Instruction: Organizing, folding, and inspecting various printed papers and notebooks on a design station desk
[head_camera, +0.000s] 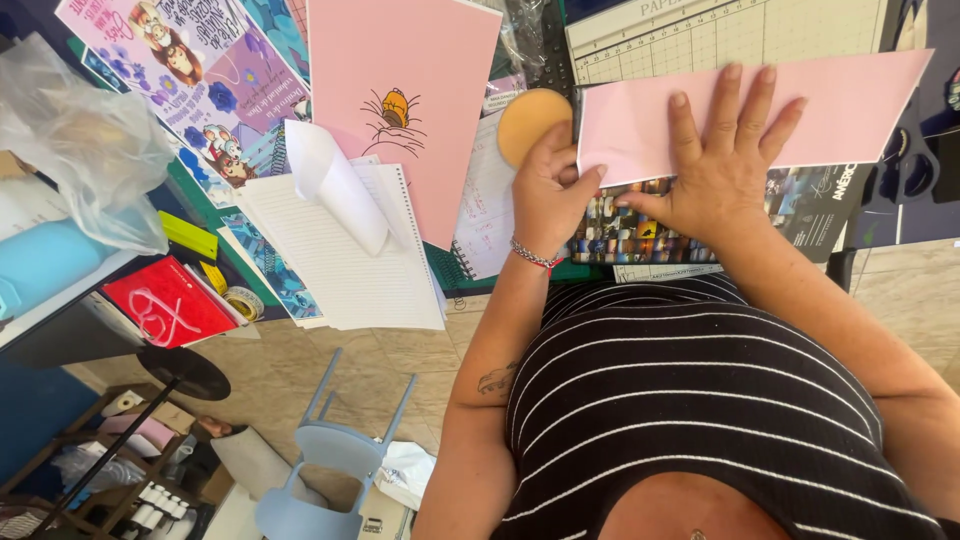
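Here, two hands work a pink sheet (800, 100) on a cutting mat (730, 30).

The right hand (725, 165) lies flat on the sheet, fingers spread and open, pinning it down; the left hand (545, 185) curls at the sheet's left edge, fingers closed around a round tan disc (525, 118) and pressing its rim to the paper. The sheet lies across the mat's near edge, over a photo print (630, 235). It looks light, thin and floppy, likely to slide or crease, so a flat palm near the middle and a pinch at the edge seem the safest holds. Left of the sheet stand a pink card with a bee (400, 110) and a lined notebook (350, 260). Far left, a clear plastic bag (80, 150) sits crumpled; what is inside I cannot tell.
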